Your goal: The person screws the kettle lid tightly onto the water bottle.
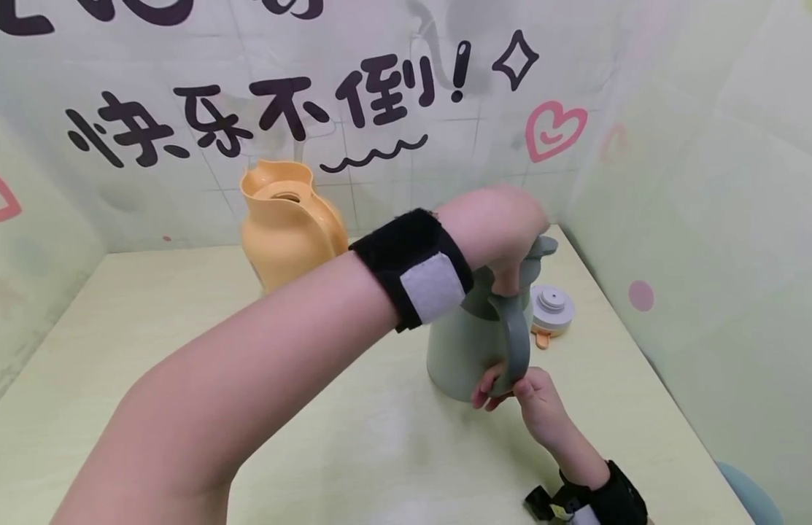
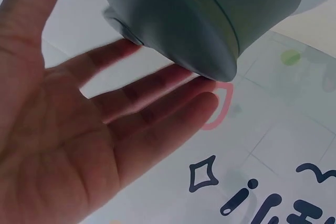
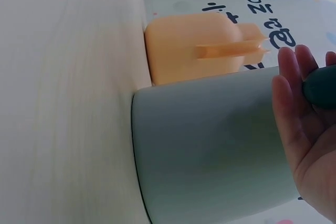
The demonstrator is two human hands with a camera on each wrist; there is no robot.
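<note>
A grey-green thermos jug [image 1: 468,354] stands upright on the table at right of centre. From above, my left hand [image 1: 494,222] grips its top, the thumb beside the upper end of the handle. In the left wrist view, that hand's fingers [image 2: 157,93] are long and spread, their tips at the jug's darker collar and spout [image 2: 210,45]. My right hand [image 1: 537,405] holds the lower end of the curved handle [image 1: 519,343], thumb on the near side and fingers behind. Part of the jug's top is hidden behind my left hand.
A yellow-orange jug [image 1: 277,240] with an open top stands at the back, left of the grey-green one. Behind the handle lies a round pale lid [image 1: 551,308] with an orange part under it. My left forearm crosses the table [image 1: 360,452]. Printed walls border the back and sides.
</note>
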